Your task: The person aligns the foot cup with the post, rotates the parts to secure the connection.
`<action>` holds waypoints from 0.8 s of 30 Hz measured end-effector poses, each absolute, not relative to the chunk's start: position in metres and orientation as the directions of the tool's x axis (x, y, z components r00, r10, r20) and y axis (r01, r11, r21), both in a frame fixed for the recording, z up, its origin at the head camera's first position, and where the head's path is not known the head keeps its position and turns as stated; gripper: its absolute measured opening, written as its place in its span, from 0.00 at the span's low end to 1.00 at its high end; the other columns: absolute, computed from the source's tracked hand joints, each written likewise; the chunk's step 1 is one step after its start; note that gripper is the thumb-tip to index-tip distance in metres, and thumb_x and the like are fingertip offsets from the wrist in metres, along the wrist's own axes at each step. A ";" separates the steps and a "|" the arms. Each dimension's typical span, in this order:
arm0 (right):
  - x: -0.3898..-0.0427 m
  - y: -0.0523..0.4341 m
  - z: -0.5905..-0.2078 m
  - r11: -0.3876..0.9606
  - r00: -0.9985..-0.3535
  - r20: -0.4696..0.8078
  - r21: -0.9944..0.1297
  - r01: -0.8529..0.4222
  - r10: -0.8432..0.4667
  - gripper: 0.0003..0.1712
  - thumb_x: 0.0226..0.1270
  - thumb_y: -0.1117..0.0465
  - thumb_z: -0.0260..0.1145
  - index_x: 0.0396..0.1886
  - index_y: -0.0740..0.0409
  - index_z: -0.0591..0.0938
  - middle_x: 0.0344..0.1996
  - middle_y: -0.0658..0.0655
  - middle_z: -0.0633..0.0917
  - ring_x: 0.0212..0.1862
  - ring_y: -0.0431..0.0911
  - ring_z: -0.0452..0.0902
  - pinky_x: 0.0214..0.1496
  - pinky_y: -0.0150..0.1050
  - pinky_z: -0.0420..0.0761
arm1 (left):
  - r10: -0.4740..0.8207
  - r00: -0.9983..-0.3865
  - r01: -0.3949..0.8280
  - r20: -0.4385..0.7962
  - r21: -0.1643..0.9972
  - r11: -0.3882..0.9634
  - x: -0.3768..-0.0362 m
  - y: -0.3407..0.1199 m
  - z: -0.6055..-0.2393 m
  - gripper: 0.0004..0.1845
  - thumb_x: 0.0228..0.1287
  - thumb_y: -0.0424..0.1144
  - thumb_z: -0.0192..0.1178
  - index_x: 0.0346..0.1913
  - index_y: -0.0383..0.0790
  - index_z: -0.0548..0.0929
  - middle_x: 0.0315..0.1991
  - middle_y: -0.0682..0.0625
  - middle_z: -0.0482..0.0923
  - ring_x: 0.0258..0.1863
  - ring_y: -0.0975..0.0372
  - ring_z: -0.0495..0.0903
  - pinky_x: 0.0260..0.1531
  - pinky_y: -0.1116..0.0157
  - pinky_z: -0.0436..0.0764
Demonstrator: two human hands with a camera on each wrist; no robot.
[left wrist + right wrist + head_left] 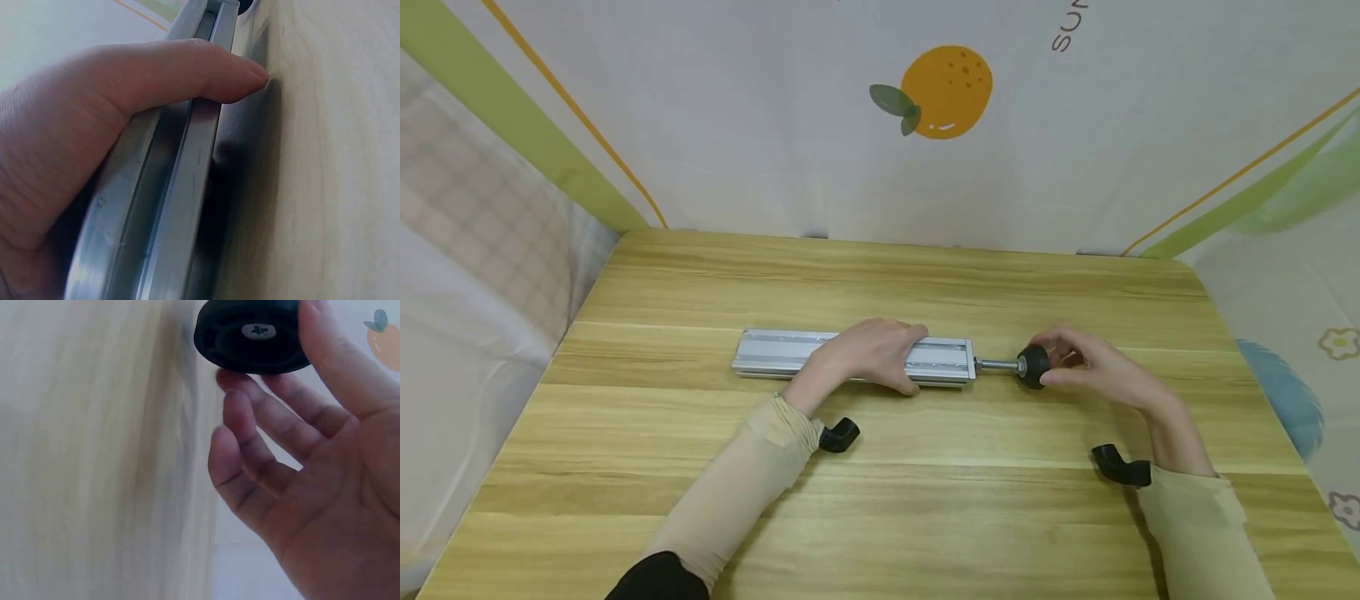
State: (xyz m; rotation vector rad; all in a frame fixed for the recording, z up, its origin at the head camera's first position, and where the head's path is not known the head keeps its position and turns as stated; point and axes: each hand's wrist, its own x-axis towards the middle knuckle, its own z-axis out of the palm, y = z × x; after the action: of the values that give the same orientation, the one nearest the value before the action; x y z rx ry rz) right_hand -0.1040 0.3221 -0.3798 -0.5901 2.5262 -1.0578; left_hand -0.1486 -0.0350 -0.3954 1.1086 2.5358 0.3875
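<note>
Lying flat on the wooden worktop (700, 517), the aluminium rail (775, 353) has its long axis running left to right across the head view, about parallel to the worktop's far edge, with its free end to the left and its screw end to the right. The left hand (872, 352) lies over the rail's middle, palm down, fingers reaching over the far side and thumb on the near side; in the left wrist view the thumb (206, 75) curls across the rail's edge to touch the wood, so this grip clasps the rail. That hand hides the middle of the rail. From the rail's right end a threaded rod (997, 364) sticks out to the right along the same axis and ends in a black knob (1033, 366). The right hand (1093, 367) has its grip curled round the knob, fingertips on the rim; the right wrist view shows the knob's end face with a cross-head screw (258, 330) at its centre, the fingers bent beneath it. The knob's top is cut off there. Both forearms wear beige sleeves (737, 483).
</note>
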 end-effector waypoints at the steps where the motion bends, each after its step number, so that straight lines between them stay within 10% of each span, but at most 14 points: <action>1: -0.104 0.323 -0.379 0.641 -0.851 -0.155 -0.727 -0.245 -0.501 0.25 0.71 0.62 0.69 0.65 0.60 0.77 0.47 0.58 0.85 0.44 0.37 0.79 0.47 0.32 0.80 | 0.746 -0.635 0.651 -0.203 0.380 0.657 -0.149 -0.035 -0.395 0.31 0.52 0.55 0.73 0.55 0.45 0.75 0.31 0.56 0.76 0.31 0.63 0.74 0.37 0.63 0.78; 8: -0.105 0.325 -0.379 0.683 -0.836 -0.217 -0.693 -0.232 -0.504 0.27 0.79 0.57 0.60 0.71 0.64 0.74 0.57 0.62 0.85 0.48 0.33 0.81 0.50 0.32 0.82 | 0.745 -0.635 0.650 -0.203 0.381 0.657 -0.148 -0.035 -0.395 0.30 0.52 0.54 0.73 0.53 0.45 0.75 0.31 0.56 0.75 0.30 0.63 0.73 0.36 0.64 0.78; 17: -0.106 0.319 -0.381 0.631 -0.859 -0.174 -0.749 -0.202 -0.481 0.45 0.50 0.60 0.84 0.66 0.61 0.71 0.57 0.59 0.78 0.49 0.39 0.76 0.51 0.32 0.79 | 0.746 -0.635 0.649 -0.200 0.386 0.656 -0.148 -0.035 -0.395 0.27 0.52 0.54 0.73 0.48 0.46 0.74 0.28 0.57 0.73 0.28 0.64 0.71 0.32 0.65 0.75; 24: -0.104 0.316 -0.377 0.650 -0.883 -0.147 -0.732 -0.205 -0.445 0.39 0.49 0.61 0.84 0.59 0.58 0.74 0.46 0.58 0.81 0.45 0.42 0.77 0.49 0.32 0.80 | 0.748 -0.634 0.648 -0.198 0.393 0.653 -0.148 -0.035 -0.395 0.26 0.52 0.54 0.73 0.48 0.47 0.74 0.29 0.57 0.74 0.28 0.64 0.71 0.32 0.65 0.76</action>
State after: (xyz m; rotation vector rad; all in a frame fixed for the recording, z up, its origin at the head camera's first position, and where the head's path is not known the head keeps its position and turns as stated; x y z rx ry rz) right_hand -0.1037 0.3161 -0.3773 -0.5198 2.5558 -1.0775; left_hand -0.1482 -0.0351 -0.3953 1.1087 2.5296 0.4085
